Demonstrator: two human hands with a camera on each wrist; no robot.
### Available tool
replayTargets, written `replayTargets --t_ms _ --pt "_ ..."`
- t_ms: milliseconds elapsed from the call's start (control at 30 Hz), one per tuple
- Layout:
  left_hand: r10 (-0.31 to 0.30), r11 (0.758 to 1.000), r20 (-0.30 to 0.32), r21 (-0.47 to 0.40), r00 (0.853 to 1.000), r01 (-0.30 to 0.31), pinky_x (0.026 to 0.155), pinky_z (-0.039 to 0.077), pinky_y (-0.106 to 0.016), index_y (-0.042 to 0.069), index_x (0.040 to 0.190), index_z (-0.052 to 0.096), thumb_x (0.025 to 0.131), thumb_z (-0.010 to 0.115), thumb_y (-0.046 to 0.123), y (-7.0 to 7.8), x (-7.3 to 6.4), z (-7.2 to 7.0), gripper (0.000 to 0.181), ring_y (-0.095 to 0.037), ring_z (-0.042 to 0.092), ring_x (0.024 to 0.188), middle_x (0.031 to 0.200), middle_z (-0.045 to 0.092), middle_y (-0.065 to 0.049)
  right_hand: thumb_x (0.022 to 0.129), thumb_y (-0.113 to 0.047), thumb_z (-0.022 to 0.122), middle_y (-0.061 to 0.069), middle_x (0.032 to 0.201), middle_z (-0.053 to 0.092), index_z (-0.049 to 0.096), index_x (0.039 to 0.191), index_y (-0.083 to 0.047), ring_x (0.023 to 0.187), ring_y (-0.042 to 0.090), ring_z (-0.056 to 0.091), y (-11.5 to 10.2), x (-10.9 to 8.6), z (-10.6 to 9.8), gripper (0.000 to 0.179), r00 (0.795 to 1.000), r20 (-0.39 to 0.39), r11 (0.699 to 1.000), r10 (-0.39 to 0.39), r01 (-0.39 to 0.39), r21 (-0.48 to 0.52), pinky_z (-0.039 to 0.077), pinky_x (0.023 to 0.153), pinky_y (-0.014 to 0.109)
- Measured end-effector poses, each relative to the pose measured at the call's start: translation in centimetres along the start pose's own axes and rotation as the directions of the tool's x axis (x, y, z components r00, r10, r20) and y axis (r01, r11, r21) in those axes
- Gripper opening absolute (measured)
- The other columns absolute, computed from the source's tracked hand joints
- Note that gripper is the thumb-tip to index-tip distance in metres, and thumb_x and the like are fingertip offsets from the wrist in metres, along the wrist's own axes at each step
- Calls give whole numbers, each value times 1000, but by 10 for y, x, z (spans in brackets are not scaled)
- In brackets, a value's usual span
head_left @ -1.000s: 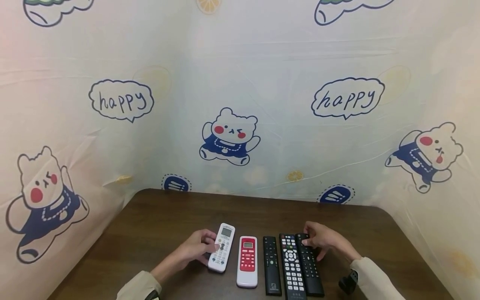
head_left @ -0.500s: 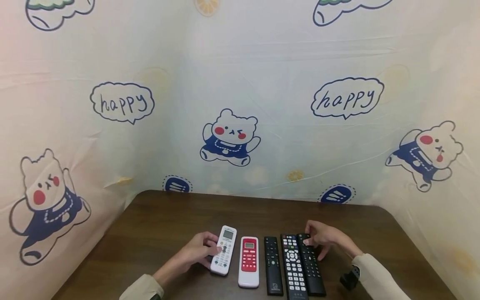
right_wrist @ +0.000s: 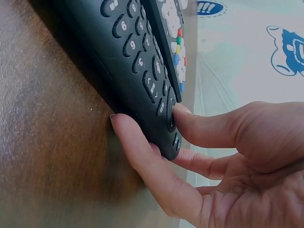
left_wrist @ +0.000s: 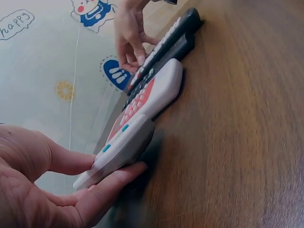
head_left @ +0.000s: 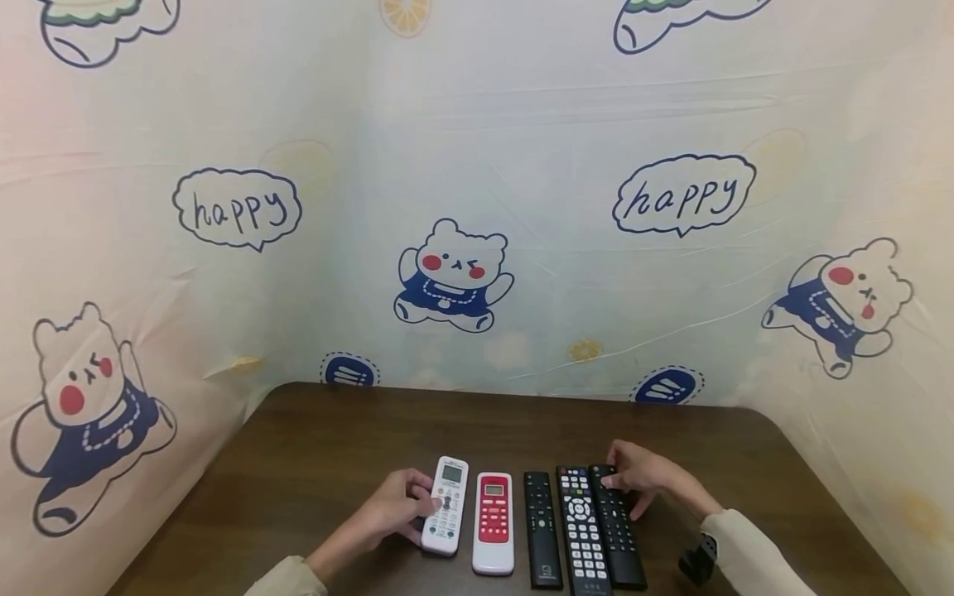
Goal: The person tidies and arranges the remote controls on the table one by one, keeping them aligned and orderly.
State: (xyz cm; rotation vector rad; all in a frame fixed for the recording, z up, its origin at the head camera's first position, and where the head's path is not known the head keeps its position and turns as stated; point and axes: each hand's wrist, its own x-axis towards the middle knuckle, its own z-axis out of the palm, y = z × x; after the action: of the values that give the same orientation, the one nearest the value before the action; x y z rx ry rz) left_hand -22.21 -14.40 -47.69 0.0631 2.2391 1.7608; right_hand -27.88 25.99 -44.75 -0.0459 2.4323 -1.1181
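Observation:
My left hand (head_left: 401, 505) pinches a white remote control (head_left: 449, 511) with a small grey screen, thumb on its face and fingers under its edge. In the left wrist view that remote (left_wrist: 124, 148) is tilted, its side lifted off the wood. At the far right of the row, my right hand (head_left: 643, 476) grips the top end of a black remote control (head_left: 620, 534). The right wrist view shows the thumb (right_wrist: 204, 126) on its buttons and fingers around its end and side. Directly left of it lies a black remote with white buttons (head_left: 585, 530), nearly touching.
Between the hands lie a white remote with a red panel (head_left: 493, 555) and a slim black remote (head_left: 542, 530), roughly parallel. All rest on a dark brown wooden table (head_left: 335, 430). A printed cloth (head_left: 551, 248) hangs behind and at both sides.
My left hand and the white remote have shifted slightly towards me, and the remote now stands straighter, closer to the red-panelled one. The right hand keeps its grip in nearly the same place.

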Motion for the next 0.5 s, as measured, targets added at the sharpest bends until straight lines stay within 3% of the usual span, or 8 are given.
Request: replayTargets --t_ms 333,500 --pt "-25 1000 44 -10 999 26 61 67 -42 -19 122 50 93 71 -1 2 -10 -1 40 -22 64 79 95 55 -14 100 -1 66 20 98 57 49 118 1 86 30 67 -1 0 0 25 1000 11 1000 -9 10 -5 67 61 43" --pt "-34 999 117 26 993 31 59 66 -42 -17 125 50 93 72 1 4 -14 -4 42 -24 67 78 95 59 -17 100 -2 66 20 98 57 49 118 0 87 31 66 -1 -1 -1 25 1000 13 1000 -9 9 -2 67 62 43"
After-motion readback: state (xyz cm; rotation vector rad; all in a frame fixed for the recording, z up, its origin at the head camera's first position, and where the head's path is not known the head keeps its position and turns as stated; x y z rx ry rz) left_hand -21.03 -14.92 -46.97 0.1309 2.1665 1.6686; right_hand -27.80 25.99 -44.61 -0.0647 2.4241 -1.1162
